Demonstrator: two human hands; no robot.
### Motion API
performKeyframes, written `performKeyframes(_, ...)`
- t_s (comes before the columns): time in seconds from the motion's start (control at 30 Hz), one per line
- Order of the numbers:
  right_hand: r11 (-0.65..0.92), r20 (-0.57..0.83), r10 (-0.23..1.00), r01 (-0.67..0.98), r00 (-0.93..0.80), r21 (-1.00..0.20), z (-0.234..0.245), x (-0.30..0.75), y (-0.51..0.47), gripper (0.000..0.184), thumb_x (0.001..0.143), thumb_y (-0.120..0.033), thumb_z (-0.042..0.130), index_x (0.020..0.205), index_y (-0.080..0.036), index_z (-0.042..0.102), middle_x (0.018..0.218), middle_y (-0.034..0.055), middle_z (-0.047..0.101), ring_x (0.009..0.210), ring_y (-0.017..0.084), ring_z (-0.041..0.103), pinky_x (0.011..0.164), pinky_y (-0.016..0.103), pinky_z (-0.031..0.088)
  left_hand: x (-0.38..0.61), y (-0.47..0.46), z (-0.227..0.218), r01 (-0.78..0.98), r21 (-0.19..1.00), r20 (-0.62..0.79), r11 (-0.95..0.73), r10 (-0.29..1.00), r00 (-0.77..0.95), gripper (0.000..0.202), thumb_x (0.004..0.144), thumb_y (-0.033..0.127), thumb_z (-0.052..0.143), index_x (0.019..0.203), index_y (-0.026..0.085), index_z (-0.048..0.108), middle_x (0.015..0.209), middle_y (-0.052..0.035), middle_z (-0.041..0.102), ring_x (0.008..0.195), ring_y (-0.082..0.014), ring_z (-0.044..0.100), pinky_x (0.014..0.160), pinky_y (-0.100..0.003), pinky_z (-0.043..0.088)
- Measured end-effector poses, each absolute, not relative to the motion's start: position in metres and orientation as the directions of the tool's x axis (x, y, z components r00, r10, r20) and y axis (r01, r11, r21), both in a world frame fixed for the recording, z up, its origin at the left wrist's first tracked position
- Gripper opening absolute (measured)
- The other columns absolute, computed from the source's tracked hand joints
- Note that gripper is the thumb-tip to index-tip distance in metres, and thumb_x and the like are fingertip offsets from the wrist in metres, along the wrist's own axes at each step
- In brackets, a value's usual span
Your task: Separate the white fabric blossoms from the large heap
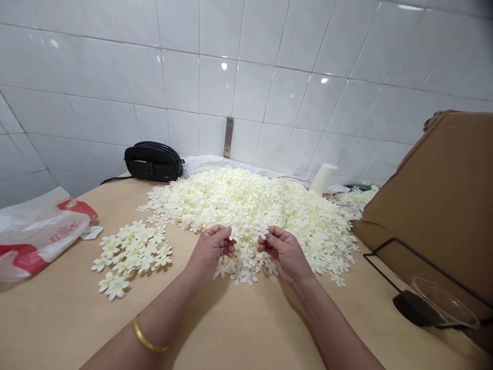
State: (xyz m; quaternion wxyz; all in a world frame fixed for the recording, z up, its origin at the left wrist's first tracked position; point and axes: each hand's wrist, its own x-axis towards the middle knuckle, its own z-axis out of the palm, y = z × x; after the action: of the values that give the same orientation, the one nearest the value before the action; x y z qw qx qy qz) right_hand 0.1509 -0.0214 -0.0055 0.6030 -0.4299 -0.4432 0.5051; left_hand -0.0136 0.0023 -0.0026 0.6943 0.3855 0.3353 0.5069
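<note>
Pale wooden tabletop (239, 329) is backed by white tiled wall (269, 77). A cream flower (263, 234), possibly two, is pinched by right hand (284, 253) and left hand (211, 250) at the large flower heap (254, 205).

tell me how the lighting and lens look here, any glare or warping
Head view: bright, even light; small glare spots on the tiled wall; soft shadows under both forearms on the table; tile lines bow from wide-angle distortion; the flower pile and both hands, left hand, right hand, look sharp.
</note>
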Motion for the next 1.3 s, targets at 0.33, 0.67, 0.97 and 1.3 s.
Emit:
performKeyframes(0.33, 0.393, 0.563, 0.807, 0.873, -0.179, -0.287, -0.009, 0.135, -0.025, 0.018, 0.08, -0.014, 0.036, 0.076, -0.015, 0.054, 0.073, 0.0062, 0.053, 0.067, 0.016, 0.047, 0.062, 0.027, 0.036, -0.026, 0.012, -0.001, -0.539, 0.837, -0.043, 0.095, 0.993, 0.109, 0.023, 0.062, 0.03, 0.063, 0.06, 0.014, 0.046, 0.052, 0.0003, 0.054, 0.044, -0.0076, 0.049, 0.045, -0.02, 0.037)
performKeyframes(0.67, 0.475, 0.599, 0.789, 0.752, -0.134, -0.458, 0.005, 0.127, -0.024, 0.015, 0.081, -0.016, 0.041, 0.081, -0.016, 0.056, 0.077, 0.0043, 0.056, 0.071, 0.014, 0.051, 0.065, 0.025, 0.04, -0.018, 0.002, -0.001, -0.483, 0.868, -0.012, 0.118, 0.976, 0.216, 0.018, 0.062, 0.025, 0.064, 0.059, 0.013, 0.05, 0.05, 0.0021, 0.051, 0.044, -0.0073, 0.047, 0.045, -0.02, 0.036)
performKeyframes(0.97, 0.525, 0.571, 0.81, 0.603, -0.137, -0.601, 0.009, 0.114, -0.025, 0.016, 0.08, -0.019, 0.044, 0.078, -0.017, 0.06, 0.071, 0.0022, 0.059, 0.066, 0.013, 0.054, 0.063, 0.024, 0.041, -0.014, 0.0, -0.006, -0.473, 0.869, 0.02, 0.141, 0.948, 0.319, 0.023, 0.065, 0.032, 0.062, 0.058, 0.013, 0.052, 0.048, 0.002, 0.05, 0.045, -0.0071, 0.046, 0.046, -0.02, 0.036)
performKeyframes(1.3, 0.424, 0.509, 0.86, 0.593, -0.028, -0.684, 0.0, 0.121, -0.023, 0.014, 0.078, -0.02, 0.042, 0.07, -0.016, 0.052, 0.059, -0.0008, 0.052, 0.054, 0.011, 0.047, 0.053, 0.022, 0.036, -0.011, -0.001, -0.006, -0.461, 0.861, -0.001, 0.215, 0.908, 0.42, 0.018, 0.062, 0.027, 0.066, 0.063, 0.012, 0.056, 0.057, -0.0011, 0.057, 0.05, -0.0084, 0.051, 0.052, -0.022, 0.041)
